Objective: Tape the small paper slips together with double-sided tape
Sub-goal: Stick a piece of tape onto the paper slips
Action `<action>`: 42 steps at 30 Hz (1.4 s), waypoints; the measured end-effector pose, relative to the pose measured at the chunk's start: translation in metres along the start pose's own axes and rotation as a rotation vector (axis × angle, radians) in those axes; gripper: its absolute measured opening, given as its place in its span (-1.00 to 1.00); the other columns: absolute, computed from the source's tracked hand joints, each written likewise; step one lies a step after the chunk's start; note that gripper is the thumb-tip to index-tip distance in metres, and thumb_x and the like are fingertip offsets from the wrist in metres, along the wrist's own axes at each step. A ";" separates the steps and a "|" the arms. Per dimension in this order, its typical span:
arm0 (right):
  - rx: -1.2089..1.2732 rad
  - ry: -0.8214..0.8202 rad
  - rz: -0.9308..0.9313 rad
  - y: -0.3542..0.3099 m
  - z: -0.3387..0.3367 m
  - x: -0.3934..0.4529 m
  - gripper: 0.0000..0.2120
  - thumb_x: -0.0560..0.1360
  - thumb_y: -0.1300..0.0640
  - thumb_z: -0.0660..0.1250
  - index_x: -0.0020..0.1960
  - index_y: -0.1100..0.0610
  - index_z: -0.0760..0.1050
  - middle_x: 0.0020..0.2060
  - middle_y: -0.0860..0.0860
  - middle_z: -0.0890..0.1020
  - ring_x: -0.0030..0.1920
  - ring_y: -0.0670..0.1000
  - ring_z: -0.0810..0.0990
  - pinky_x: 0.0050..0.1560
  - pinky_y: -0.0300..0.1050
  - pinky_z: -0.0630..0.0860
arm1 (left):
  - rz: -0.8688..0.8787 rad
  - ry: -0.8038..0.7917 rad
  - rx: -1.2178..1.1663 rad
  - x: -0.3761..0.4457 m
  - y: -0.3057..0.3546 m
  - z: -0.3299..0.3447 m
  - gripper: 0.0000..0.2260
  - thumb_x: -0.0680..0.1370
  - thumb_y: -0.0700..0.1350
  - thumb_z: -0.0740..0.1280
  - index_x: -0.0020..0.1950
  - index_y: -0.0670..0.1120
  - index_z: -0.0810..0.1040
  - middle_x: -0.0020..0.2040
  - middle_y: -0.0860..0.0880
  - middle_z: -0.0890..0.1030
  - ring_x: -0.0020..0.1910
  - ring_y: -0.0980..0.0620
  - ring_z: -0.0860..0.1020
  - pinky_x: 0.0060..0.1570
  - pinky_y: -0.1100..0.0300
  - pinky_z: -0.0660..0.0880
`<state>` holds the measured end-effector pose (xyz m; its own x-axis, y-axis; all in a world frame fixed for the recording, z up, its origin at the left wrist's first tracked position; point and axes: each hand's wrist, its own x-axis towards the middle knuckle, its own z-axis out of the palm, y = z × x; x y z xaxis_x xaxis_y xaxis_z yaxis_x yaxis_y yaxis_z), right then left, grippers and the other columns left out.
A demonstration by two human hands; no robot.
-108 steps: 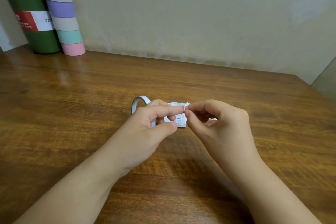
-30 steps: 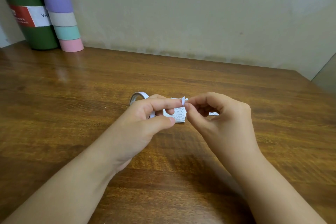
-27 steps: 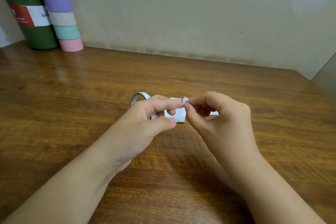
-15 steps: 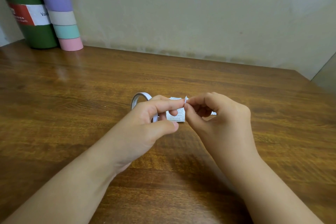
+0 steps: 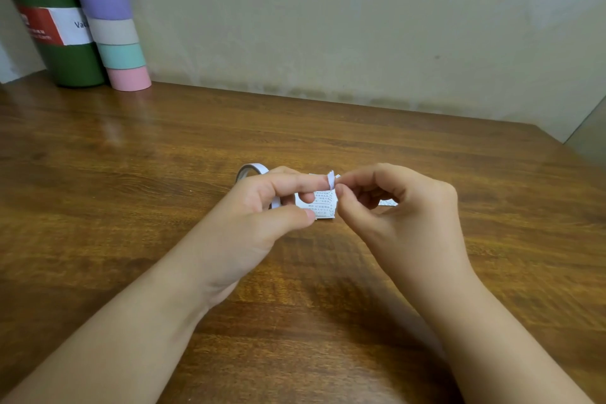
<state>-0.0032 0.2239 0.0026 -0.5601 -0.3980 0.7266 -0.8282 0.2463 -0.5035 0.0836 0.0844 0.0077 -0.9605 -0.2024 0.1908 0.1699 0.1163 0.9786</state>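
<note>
Where the two hands meet at the centre of the frame, a small white tab (image 5: 330, 180) stands upright between their fingertips, its long axis running up and down. The left hand (image 5: 262, 216) has its forefinger stretched out to the tab from the left, with the thumb curled beneath; it seems to steady the slip (image 5: 319, 203), though which fingers actually clamp it cannot be told. The right hand (image 5: 393, 207) closes thumb and forefinger in a narrow pinch right at the tab's base, its other fingers curled loosely behind. Both hands are equally close to the tab, so the coming move likely turns on the right hand's pinch drawing it away to the right while the left holds firm.

The slip lies just below the tab, a small white square printed with fine dark text, its lower edge near the tabletop (image 5: 426, 147). A second slip (image 5: 388, 203) shows as a sliver behind the right hand's fingers. The tape roll (image 5: 252, 170) stands on edge just behind the left hand, mostly hidden by it.

Whether the tab is tape backing or a paper corner is too small to tell; judged from the task, it is probably backing being peeled.
</note>
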 end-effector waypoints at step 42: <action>-0.026 -0.005 -0.020 0.001 -0.001 0.000 -0.95 0.34 0.20 0.40 -0.23 0.09 0.63 -0.39 -0.15 0.60 -0.31 -0.10 0.55 -0.27 -0.25 0.48 | 0.002 -0.016 0.018 0.000 0.000 0.000 -0.67 0.33 -0.16 0.29 0.02 0.07 0.68 -0.19 0.12 0.47 -0.18 0.21 0.41 -0.18 0.49 0.35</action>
<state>-0.0045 0.2250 0.0028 -0.5436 -0.4072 0.7340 -0.8393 0.2614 -0.4766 0.0835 0.0843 0.0079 -0.9635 -0.1867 0.1917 0.1683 0.1342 0.9766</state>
